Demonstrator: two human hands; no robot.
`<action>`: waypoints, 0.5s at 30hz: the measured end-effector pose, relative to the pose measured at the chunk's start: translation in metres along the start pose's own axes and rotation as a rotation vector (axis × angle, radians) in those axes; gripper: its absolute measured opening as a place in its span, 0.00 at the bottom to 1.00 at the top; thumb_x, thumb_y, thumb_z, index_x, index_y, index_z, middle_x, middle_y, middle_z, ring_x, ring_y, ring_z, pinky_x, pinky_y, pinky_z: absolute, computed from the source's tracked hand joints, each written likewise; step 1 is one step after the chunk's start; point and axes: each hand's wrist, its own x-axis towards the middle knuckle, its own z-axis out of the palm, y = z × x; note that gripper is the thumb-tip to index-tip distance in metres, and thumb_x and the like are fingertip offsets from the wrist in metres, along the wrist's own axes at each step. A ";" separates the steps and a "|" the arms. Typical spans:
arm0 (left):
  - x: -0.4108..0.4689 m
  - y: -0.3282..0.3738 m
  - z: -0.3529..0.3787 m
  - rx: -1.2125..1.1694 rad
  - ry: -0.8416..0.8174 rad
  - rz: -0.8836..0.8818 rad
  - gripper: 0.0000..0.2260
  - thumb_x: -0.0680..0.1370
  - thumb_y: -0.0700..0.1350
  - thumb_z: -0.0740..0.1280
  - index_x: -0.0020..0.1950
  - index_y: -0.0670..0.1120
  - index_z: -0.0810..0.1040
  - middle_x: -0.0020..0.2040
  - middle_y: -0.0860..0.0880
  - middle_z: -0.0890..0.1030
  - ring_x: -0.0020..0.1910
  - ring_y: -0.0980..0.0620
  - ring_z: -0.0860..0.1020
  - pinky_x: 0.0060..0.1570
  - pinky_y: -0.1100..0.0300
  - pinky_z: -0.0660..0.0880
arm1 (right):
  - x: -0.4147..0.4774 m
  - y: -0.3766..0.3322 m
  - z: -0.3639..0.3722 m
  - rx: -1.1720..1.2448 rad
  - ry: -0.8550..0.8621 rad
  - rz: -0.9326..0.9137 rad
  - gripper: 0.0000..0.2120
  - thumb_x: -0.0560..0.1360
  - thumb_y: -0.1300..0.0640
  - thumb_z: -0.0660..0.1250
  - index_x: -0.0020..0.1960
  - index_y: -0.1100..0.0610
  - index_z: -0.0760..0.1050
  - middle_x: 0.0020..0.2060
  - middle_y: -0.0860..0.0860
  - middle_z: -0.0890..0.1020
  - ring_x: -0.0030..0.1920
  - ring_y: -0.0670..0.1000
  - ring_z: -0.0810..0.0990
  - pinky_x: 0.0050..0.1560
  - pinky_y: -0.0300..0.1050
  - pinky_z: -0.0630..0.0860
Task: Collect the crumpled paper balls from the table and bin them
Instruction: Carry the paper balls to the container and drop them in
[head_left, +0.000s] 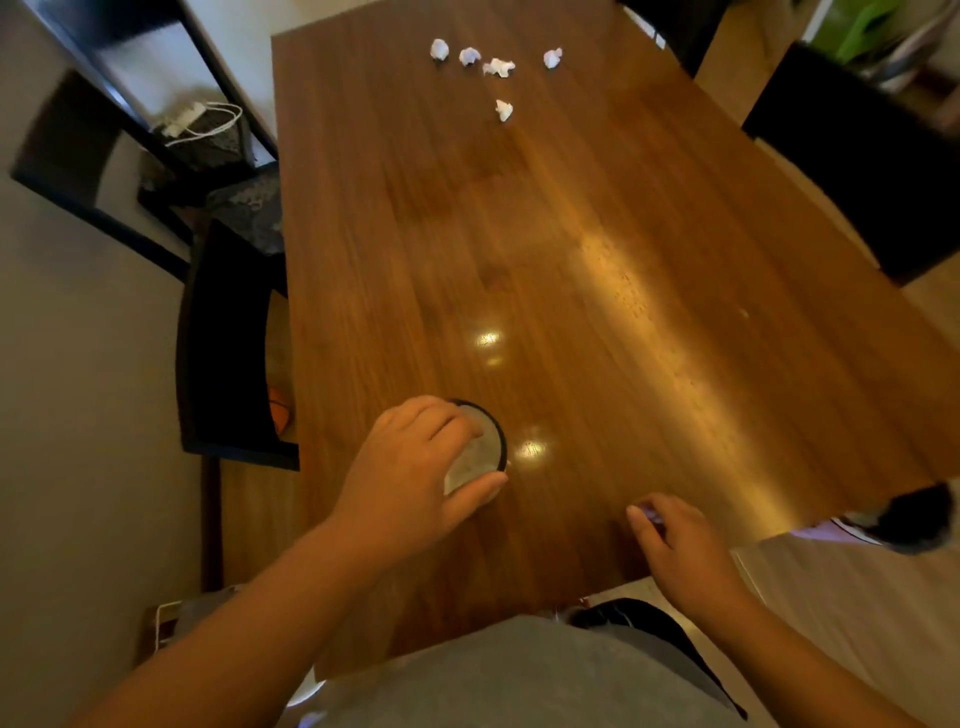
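Several white crumpled paper balls lie at the far end of the wooden table (571, 249): a row of them (469, 55) and one (504, 110) a little nearer. A small round bin (475, 460) with a black rim and pale inside stands on the near part of the table. My left hand (410, 467) grips it from above, fingers over the rim and thumb along its near side. My right hand (680, 551) rests at the table's near edge, its fingers loosely curled and holding nothing that I can make out. Both hands are far from the paper balls.
A black chair (223, 353) stands at the table's left side, with an orange ball (280, 413) under it. Another black chair (857, 171) is at the far right. A wire basket with a white cable (208, 130) sits on the floor at the left.
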 end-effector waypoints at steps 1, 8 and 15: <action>-0.009 0.002 0.000 -0.047 0.035 -0.022 0.19 0.77 0.64 0.59 0.54 0.51 0.77 0.50 0.54 0.80 0.53 0.55 0.75 0.53 0.60 0.71 | -0.002 0.000 -0.002 0.003 -0.002 0.008 0.09 0.79 0.46 0.59 0.47 0.48 0.76 0.42 0.43 0.77 0.45 0.42 0.75 0.41 0.39 0.69; -0.115 0.018 0.043 -0.367 -0.414 -0.230 0.14 0.75 0.63 0.59 0.48 0.55 0.77 0.44 0.58 0.77 0.42 0.63 0.74 0.41 0.68 0.71 | -0.062 0.008 0.023 0.116 0.043 0.181 0.07 0.78 0.48 0.63 0.44 0.49 0.77 0.41 0.44 0.80 0.43 0.44 0.78 0.42 0.42 0.72; -0.179 0.029 0.132 -0.590 -0.910 -0.533 0.09 0.77 0.50 0.67 0.39 0.48 0.76 0.38 0.45 0.80 0.37 0.51 0.77 0.43 0.49 0.77 | -0.153 0.046 0.041 0.190 -0.016 0.413 0.09 0.78 0.50 0.64 0.49 0.55 0.79 0.43 0.51 0.82 0.45 0.52 0.80 0.49 0.47 0.75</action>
